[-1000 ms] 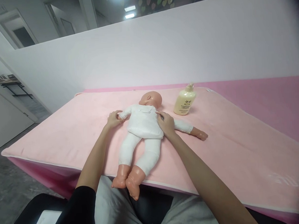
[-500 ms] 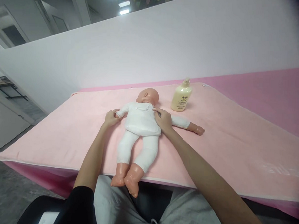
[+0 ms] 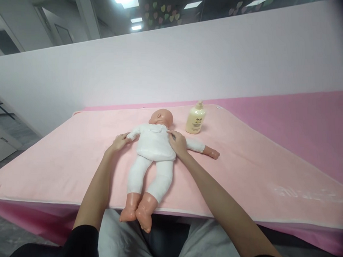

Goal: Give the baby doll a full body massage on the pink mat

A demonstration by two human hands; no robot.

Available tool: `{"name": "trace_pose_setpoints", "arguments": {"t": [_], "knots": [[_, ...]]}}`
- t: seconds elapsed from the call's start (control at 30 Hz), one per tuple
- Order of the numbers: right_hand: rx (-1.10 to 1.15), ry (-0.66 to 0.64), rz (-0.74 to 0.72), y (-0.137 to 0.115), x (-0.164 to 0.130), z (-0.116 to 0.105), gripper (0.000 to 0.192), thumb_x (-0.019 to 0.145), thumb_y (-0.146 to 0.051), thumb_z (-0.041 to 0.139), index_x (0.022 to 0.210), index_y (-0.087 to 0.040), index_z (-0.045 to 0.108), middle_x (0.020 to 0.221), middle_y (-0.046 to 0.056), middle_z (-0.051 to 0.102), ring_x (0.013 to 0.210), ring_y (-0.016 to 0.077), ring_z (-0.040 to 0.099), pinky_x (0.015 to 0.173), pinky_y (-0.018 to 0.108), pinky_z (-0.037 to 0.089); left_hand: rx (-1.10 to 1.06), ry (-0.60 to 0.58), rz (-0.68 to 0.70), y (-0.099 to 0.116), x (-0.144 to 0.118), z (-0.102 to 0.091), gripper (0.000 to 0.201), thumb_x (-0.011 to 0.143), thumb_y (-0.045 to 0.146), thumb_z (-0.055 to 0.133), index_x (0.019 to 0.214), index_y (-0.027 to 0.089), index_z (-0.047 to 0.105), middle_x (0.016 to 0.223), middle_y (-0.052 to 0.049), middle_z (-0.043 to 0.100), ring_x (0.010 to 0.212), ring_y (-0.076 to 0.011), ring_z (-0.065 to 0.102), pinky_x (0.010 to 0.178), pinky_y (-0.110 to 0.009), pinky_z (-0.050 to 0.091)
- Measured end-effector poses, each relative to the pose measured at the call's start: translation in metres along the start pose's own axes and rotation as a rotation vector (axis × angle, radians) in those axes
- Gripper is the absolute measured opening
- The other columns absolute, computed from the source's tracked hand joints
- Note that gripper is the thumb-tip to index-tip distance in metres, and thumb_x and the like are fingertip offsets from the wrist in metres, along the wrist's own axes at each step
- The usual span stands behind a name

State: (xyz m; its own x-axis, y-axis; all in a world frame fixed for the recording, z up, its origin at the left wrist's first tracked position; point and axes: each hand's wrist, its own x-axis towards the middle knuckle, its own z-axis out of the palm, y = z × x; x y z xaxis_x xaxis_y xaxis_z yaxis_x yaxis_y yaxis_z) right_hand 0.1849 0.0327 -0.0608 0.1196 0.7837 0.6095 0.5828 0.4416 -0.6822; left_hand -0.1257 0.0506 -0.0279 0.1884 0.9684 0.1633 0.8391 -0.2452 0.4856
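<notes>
A baby doll [image 3: 153, 146] in a white outfit lies on its back, its head turned to the right and its bare feet over the table's front edge. My left hand [image 3: 121, 141] is closed around the doll's hand on the left side. Curled fingers of my right hand [image 3: 178, 143] rest on the side of the doll's chest near the armpit; the fingertips are partly hidden. The doll's other arm [image 3: 202, 147] stretches out to the right beyond my right hand. A pale yellow pump bottle [image 3: 195, 119] stands upright right of the doll's head.
A pink towel [image 3: 242, 178] covers most of the table, over a darker pink sheet [image 3: 310, 126]. Behind it rises a white wall [image 3: 169, 68] with glass above. My legs in grey trousers [image 3: 119, 240] are under the front edge.
The camera view has tilted up and shifted right, so everything sits further left and a little lower. Both hands keep their places on the doll.
</notes>
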Motion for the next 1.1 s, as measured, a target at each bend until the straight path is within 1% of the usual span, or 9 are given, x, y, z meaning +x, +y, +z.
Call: {"name": "trace_pose_setpoints", "arguments": {"t": [0.07,0.13,0.23,0.3,0.4,0.53,0.73,0.9,1.1], "knots": [[-0.001,-0.001,0.003,0.000,0.000,0.000,0.030,0.083,-0.023,0.043,0.097,-0.019,0.069,0.107,0.009,0.070,0.103,0.0232,0.062,0.095,0.041,0.046,-0.095,-0.019,0.046,0.001,-0.001,-0.002,0.053,0.081,0.043,0.045,0.129,0.025,0.058,0.123,-0.004,0.065,0.110,-0.0278,0.058,0.093,-0.036,0.044],[-0.003,0.000,0.006,0.000,0.000,0.000,0.030,0.083,-0.023,0.043,0.097,-0.019,0.069,0.107,0.009,0.070,0.103,0.0232,0.062,0.095,0.041,0.046,-0.145,-0.015,0.073,0.002,-0.005,-0.003,0.052,0.082,0.045,0.045,0.127,0.023,0.059,0.115,-0.004,0.068,0.102,-0.0261,0.061,0.088,-0.035,0.045],[-0.003,0.005,0.005,0.000,0.001,0.000,0.030,0.082,-0.023,0.043,0.096,-0.019,0.069,0.106,0.008,0.070,0.101,0.0230,0.062,0.094,0.041,0.047,-0.103,-0.023,0.114,0.005,-0.009,-0.003,0.051,0.083,0.047,0.044,0.126,0.022,0.059,0.103,-0.003,0.070,0.091,-0.0238,0.061,0.082,-0.033,0.045],[-0.002,0.011,0.002,0.000,0.001,0.000,0.030,0.082,-0.023,0.043,0.096,-0.020,0.069,0.105,0.008,0.071,0.100,0.0228,0.062,0.094,0.041,0.047,0.011,0.016,0.119,0.005,-0.010,-0.001,0.053,0.085,0.049,0.043,0.129,0.021,0.056,0.104,-0.006,0.069,0.093,-0.0246,0.059,0.085,-0.034,0.043],[-0.004,0.015,-0.001,0.000,0.000,0.001,0.030,0.082,-0.023,0.043,0.095,-0.019,0.069,0.104,0.008,0.071,0.099,0.0225,0.063,0.093,0.041,0.047,0.184,0.093,0.068,0.003,-0.008,0.005,0.058,0.087,0.052,0.042,0.136,0.020,0.049,0.112,-0.011,0.065,0.103,-0.0276,0.054,0.093,-0.039,0.038],[0.000,0.018,0.006,-0.001,0.000,0.001,0.030,0.083,-0.022,0.043,0.096,-0.019,0.069,0.106,0.008,0.070,0.100,0.0228,0.062,0.094,0.041,0.047,0.292,0.109,0.023,0.000,-0.006,0.012,0.060,0.090,0.052,0.039,0.137,0.017,0.045,0.111,-0.015,0.062,0.103,-0.0287,0.052,0.094,-0.041,0.037],[0.011,0.016,0.005,-0.001,0.000,0.001,0.029,0.082,-0.021,0.043,0.095,-0.018,0.069,0.107,0.009,0.070,0.101,0.0232,0.063,0.095,0.042,0.046,0.328,0.145,0.000,0.003,-0.009,0.014,0.061,0.092,0.052,0.036,0.141,0.015,0.040,0.117,-0.017,0.061,0.107,-0.0312,0.052,0.093,-0.042,0.037],[-0.001,0.019,0.008,0.000,0.001,0.001,0.030,0.082,-0.023,0.043,0.095,-0.018,0.069,0.105,0.009,0.070,0.100,0.0234,0.063,0.094,0.042,0.047,0.344,0.177,0.011,0.008,-0.013,0.014,0.062,0.086,0.057,0.046,0.136,0.020,0.046,0.115,-0.014,0.061,0.106,-0.0319,0.054,0.088,-0.040,0.040],[0.003,0.015,0.002,0.002,0.002,0.001,0.030,0.082,-0.023,0.043,0.095,-0.020,0.070,0.104,0.008,0.071,0.100,0.0230,0.063,0.094,0.042,0.047,0.368,0.192,0.015,0.013,-0.014,0.013,0.057,0.091,0.055,0.040,0.134,0.020,0.047,0.111,-0.014,0.062,0.103,-0.0307,0.056,0.085,-0.038,0.041]]}}
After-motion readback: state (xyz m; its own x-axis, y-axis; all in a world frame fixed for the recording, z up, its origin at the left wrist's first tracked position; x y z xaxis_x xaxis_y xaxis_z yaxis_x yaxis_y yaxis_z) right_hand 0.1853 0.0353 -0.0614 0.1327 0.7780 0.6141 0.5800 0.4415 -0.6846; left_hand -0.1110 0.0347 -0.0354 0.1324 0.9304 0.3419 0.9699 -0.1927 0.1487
